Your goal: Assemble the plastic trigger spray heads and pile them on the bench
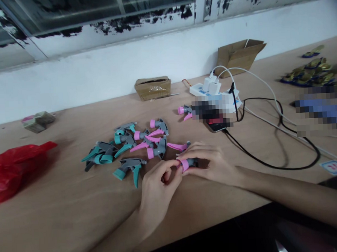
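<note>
Hands: The left hand (157, 186) pinches the pink ring of a spray top (185, 165); the right hand (212, 162) grips its gray body.
Spray top: Between the two hands, near the middle of the table (30, 234).
Near edge: Slants up to the right; a strip of wood shows between the hands and the edge, and the right arm crosses over it.
Left room: Wood shows between the green tops (103, 146) and the red bag (15, 168).
Far room: Pink tops (153, 139) lie just past the left hand; wood shows between them and the small box (153, 90).
Right room: A black cord (272, 168) loops just past the right arm; a tag (335, 167) lies farther right.
Table: Flat, light brown wood.
Wall: The white wall (92, 77) runs along the far side, with windows (108, 8) above.
Corner: A big box (235, 60) stands by the wall, behind the power strip (197, 90).
</note>
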A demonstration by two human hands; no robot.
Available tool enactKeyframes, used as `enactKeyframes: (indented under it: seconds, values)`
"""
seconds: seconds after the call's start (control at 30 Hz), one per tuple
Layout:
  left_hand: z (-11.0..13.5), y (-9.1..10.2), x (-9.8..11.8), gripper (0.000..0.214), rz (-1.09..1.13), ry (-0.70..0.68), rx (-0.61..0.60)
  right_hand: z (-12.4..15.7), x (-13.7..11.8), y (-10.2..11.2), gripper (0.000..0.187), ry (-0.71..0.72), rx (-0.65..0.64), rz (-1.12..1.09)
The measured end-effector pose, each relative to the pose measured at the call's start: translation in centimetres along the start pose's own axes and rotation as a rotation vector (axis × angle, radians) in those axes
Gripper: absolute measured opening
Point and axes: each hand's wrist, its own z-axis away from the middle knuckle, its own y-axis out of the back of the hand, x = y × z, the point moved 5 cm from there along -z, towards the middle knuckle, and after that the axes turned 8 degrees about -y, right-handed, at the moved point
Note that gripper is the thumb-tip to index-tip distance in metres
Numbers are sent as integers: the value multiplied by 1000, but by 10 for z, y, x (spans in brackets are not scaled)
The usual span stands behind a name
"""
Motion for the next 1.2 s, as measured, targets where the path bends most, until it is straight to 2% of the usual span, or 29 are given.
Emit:
enactKeyframes:
  seconds: [0.07, 0.23, 0.3, 0.37, 0.47, 0.57, 0.7, 0.83, 1.03, 1.1, 1.2]
  values:
    - [0, 0, 0, 8, 11, -38, -2, 0, -1, 0, 27, 1, 8, 7]
    - [-4, -3, -7, 5, 109, -32, -95, 1, -1, -3, 27, -9, -35, 68]
    - [-5, 1, -7, 8, 89, -74, -60, -2, -1, -1, 26, 9, -24, 130]
    - [-4, 7, -6, 11, 41, -124, 27, -9, 1, 1, 23, 23, -3, 224]
    - [-2, 12, -7, 12, 18, -139, 121, -28, 14, -2, 21, 14, 11, 390]
    - [-2, 12, -10, 13, 29, -115, 116, -49, 30, -11, 24, -4, 9, 516]
    - [-3, 12, -11, 18, 34, -75, 109, -64, 38, -21, 34, 5, -71, 519]
    - [-2, 9, -10, 20, 49, -56, 65, -78, 40, -5, 32, -48, -103, 626]
    - [-1, 6, -9, 20, 52, -52, 4, -118, 80, 42, 30, -244, -87, 817]
    - [-1, 5, -9, 20, 45, -58, -7, -127, 97, 46, 37, -286, -110, 857]
    - [-1, 4, -10, 20, 40, -61, -10, -133, 116, 40, 43, -336, -156, 911]
